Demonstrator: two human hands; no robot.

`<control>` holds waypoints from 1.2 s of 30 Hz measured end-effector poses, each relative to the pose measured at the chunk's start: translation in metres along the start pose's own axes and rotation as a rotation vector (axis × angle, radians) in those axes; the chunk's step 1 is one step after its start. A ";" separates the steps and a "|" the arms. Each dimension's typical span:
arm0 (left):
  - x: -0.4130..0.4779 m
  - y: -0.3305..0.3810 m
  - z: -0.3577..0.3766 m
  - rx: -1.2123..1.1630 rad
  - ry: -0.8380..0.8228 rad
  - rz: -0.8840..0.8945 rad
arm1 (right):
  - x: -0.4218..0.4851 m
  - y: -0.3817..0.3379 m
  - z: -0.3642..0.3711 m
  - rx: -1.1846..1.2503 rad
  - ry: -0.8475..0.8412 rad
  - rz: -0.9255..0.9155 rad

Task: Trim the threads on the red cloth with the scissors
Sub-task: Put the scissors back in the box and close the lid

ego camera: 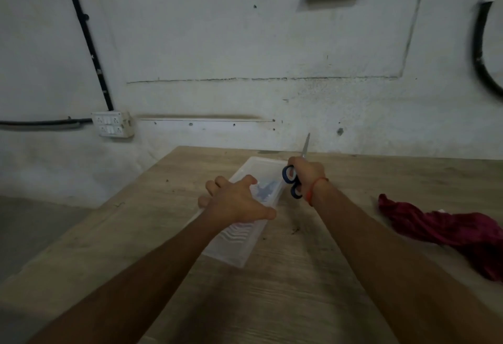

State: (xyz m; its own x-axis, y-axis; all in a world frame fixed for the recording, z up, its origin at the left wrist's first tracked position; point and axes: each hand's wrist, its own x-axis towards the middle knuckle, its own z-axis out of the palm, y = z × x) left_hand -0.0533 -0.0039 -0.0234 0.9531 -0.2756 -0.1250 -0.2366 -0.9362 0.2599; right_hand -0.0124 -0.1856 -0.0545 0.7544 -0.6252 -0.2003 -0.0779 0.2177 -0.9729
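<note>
My right hand (309, 173) grips blue-handled scissors (292, 180) above the table, blades closed and pointing up and away toward the wall. My left hand (236, 200) lies across a clear plastic box (245, 251), fingers curled over its left rim and thumb along its right rim. The red cloth (446, 230) lies crumpled on the table at the right, apart from both hands.
The wooden table (299, 275) runs up to a white wall; its left edge slants from near left to far middle. Something bluish (265, 190) lies inside the box. A switch box (111, 124) with black cables is mounted on the wall at left.
</note>
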 end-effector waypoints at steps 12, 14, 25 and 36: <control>0.002 0.003 0.004 -0.026 0.017 -0.003 | -0.012 -0.010 0.014 -0.407 0.163 -0.275; 0.003 0.003 0.002 -0.048 0.016 0.001 | -0.014 -0.021 0.016 -0.360 0.139 -0.278; 0.022 -0.052 -0.058 -0.960 -0.535 0.057 | -0.081 -0.041 0.005 -0.260 -0.189 0.028; 0.023 -0.078 -0.055 -1.076 -0.350 -0.031 | -0.146 -0.008 0.070 -1.184 -0.072 -0.366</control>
State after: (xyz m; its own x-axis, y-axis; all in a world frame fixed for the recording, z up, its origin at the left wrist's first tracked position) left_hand -0.0021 0.0751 0.0061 0.8105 -0.4595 -0.3632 0.2329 -0.3162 0.9197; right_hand -0.0761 -0.0435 -0.0091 0.8868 -0.4560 0.0753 -0.3675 -0.7945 -0.4834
